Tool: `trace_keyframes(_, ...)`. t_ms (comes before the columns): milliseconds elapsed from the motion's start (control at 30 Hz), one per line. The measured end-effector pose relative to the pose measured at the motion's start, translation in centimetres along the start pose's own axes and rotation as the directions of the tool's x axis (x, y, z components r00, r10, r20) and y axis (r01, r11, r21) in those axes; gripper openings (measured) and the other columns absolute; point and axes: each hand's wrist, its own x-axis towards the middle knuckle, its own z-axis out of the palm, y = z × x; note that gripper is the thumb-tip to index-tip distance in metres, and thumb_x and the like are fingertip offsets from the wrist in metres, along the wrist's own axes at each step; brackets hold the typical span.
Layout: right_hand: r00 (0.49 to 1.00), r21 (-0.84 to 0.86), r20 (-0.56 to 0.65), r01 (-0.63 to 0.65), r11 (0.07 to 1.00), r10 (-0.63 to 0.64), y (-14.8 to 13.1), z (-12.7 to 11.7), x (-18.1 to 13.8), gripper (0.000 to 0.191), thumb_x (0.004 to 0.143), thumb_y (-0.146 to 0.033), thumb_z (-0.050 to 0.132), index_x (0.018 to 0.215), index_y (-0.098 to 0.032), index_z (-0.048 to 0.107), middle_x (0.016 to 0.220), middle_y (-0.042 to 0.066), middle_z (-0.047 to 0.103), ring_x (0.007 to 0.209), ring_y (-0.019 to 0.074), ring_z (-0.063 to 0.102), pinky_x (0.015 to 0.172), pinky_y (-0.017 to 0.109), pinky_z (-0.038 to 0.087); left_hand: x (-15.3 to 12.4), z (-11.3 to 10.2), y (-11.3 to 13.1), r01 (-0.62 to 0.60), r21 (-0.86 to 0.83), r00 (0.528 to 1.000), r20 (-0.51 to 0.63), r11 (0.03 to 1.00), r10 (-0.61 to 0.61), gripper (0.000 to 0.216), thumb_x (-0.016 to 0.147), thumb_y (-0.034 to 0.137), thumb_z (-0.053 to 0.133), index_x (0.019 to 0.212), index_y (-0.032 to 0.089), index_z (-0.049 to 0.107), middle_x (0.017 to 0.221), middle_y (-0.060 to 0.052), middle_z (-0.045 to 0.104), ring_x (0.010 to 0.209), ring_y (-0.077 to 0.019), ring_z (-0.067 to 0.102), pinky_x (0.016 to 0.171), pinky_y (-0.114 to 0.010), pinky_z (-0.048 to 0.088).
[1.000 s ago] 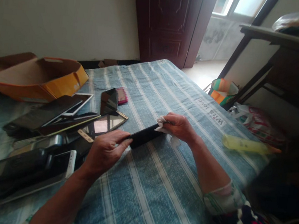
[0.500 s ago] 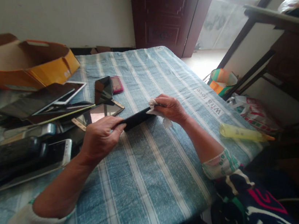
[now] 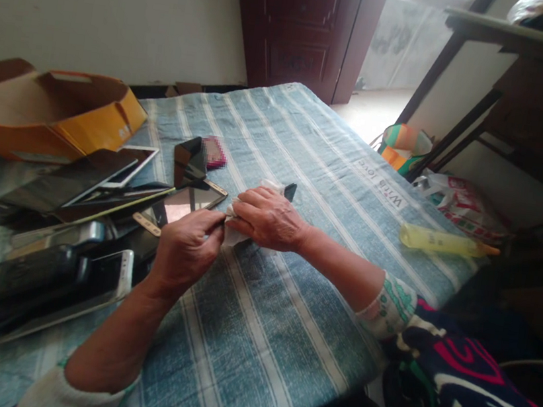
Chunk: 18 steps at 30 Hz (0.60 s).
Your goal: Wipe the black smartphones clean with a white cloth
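Note:
My left hand (image 3: 188,246) grips the near left end of a dark phone (image 3: 290,192), thumb and fingers pinched on it. Over the phone's middle lies my right hand (image 3: 269,218), fingers bent around a crumpled white cloth (image 3: 234,233) pressed against the phone. Only the phone's far right end shows past the fingers; the rest is hidden. Just left of my hands, a gold-edged phone (image 3: 192,200) lies on the striped tablecloth (image 3: 274,337). Behind it are a dark phone (image 3: 188,160) and a small pink-edged item (image 3: 215,153), blurred out.
A heap of old phones (image 3: 22,271) and a white-framed tablet (image 3: 133,168) cover the table's left side. Behind them stands an open orange cardboard box (image 3: 82,118). A yellow bottle (image 3: 437,240) lies near the right edge. Beyond the table are a dark red cabinet (image 3: 295,26) and bags.
My right hand has slid left with the cloth along the phone, from its far end to its middle, close to my left hand. My left hand keeps its hold.

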Motion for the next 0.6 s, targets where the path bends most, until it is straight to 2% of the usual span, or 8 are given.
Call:
trace_keyframes(100, 1.0, 0.014, 0.003, 0.011, 1.0, -0.011, -0.6, 0.5, 0.4, 0.033, 0.101, -0.039, 0.038, 0.089, -0.018, 0.06, 0.089, 0.006, 0.058, 0.087, 0.0196, 0.051, 0.084, 0.034, 0.035, -0.1, -0.2, 0.1, 0.006, -0.005, 1.0, 0.009, 1.0, -0.006, 0.024, 0.086, 0.026, 0.045, 0.078, 0.02, 0.067, 0.074, -0.003, 0.067, 0.07, -0.0193, 0.064, 0.067, -0.028, 0.048)
trace_keyframes(200, 1.0, 0.019, -0.008, 0.026, 0.999, -0.026, -0.2, 0.5, 0.1, 0.031, 0.102, -0.035, 0.037, 0.089, -0.019, 0.061, 0.091, 0.006, 0.059, 0.089, 0.019, 0.052, 0.083, 0.033, 0.036, -0.1, -0.3, 0.3, 0.01, -0.043, 1.0, 0.013, 0.999, -0.009, 0.024, 0.087, 0.032, 0.048, 0.08, 0.02, 0.068, 0.078, -0.004, 0.069, 0.074, -0.0207, 0.065, 0.071, -0.029, 0.049)
trace_keyframes(400, 0.997, -0.008, -0.039, 0.072, 0.997, -0.072, 2.2, 0.0, -1.2, 0.03, 0.102, -0.035, 0.037, 0.091, -0.02, 0.061, 0.09, 0.005, 0.061, 0.085, 0.018, 0.053, 0.084, 0.034, 0.037, -0.2, -0.4, 0.3, 0.009, -0.089, 1.0, 0.018, 0.996, -0.008, 0.024, 0.088, 0.035, 0.052, 0.088, 0.02, 0.071, 0.084, -0.005, 0.072, 0.078, -0.0223, 0.068, 0.073, -0.03, 0.05)
trace_keyframes(600, 0.994, -0.024, -0.098, 0.04, 0.999, -0.042, 4.8, -0.6, -2.1, 0.03, 0.1, -0.038, 0.042, 0.087, -0.019, 0.061, 0.089, 0.005, 0.064, 0.085, 0.0181, 0.054, 0.084, 0.033, 0.039, -0.2, -0.6, 0.1, 0.005, -0.081, 1.0, 0.02, 0.997, -0.003, 0.024, 0.089, 0.032, 0.051, 0.088, 0.017, 0.07, 0.082, -0.005, 0.072, 0.074, -0.0201, 0.068, 0.07, -0.028, 0.05)
